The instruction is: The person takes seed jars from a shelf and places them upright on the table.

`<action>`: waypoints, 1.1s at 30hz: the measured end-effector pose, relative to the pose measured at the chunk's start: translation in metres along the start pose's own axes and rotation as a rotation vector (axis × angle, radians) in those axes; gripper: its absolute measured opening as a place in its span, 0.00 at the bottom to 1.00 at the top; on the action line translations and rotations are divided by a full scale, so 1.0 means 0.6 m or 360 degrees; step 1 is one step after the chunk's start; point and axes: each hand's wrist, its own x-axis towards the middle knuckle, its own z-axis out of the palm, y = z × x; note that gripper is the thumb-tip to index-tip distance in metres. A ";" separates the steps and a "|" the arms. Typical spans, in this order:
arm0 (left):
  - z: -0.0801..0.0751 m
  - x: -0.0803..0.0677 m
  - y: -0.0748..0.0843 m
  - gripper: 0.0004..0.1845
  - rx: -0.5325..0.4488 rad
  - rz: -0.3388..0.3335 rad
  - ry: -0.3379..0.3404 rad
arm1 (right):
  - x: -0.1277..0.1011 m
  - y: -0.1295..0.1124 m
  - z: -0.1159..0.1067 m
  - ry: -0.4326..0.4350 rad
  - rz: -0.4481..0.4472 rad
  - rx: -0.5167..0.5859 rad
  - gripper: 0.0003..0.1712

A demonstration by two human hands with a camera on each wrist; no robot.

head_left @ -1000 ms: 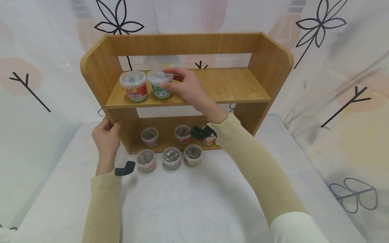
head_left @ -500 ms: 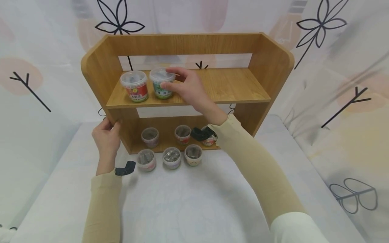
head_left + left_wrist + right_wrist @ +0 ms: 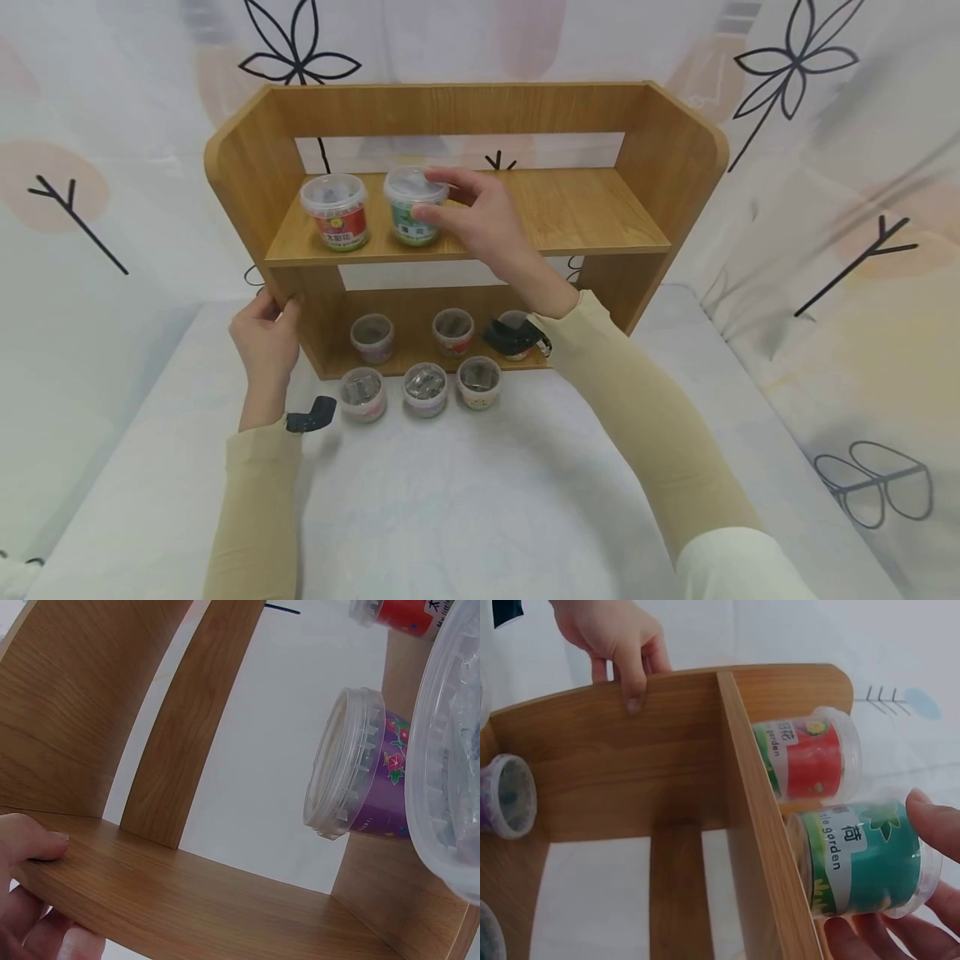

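Observation:
My right hand (image 3: 482,218) grips a lidded plastic tub with a green label (image 3: 415,218) on the upper shelf, thumb and fingers around its side and lid rim. To its left stands a lidded tub with a red label (image 3: 342,225), a small gap apart from it. My left hand (image 3: 265,337) holds the left side panel (image 3: 630,772) of the wooden shelf unit. In the right wrist view the left thumb lies on the inner face of that panel, and in the left wrist view the other fingers (image 3: 79,945) are on its outer side.
Several tubs stand lower down: a purple-labelled tub (image 3: 382,769) and a red one (image 3: 453,333) on the bottom shelf, another partly behind the right sleeve. In front, a row of tubs (image 3: 425,390) stands on the white tablecloth. The upper shelf board (image 3: 577,204) extends to the right.
My right hand has moved the green-labelled tub rightward along the upper shelf, widening the gap to the red-labelled tub. The tub has turned slightly. My left hand stays on the side panel.

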 end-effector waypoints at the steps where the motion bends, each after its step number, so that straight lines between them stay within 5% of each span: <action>1: 0.000 0.000 0.000 0.17 0.0006 0.0003 -0.0001 | -0.002 -0.001 -0.002 -0.0001 -0.0003 -0.0004 0.29; 33: -0.002 -0.001 0.003 0.18 0.0009 -0.0038 -0.0013 | -0.093 -0.020 -0.038 -0.0052 -0.0028 -0.0148 0.25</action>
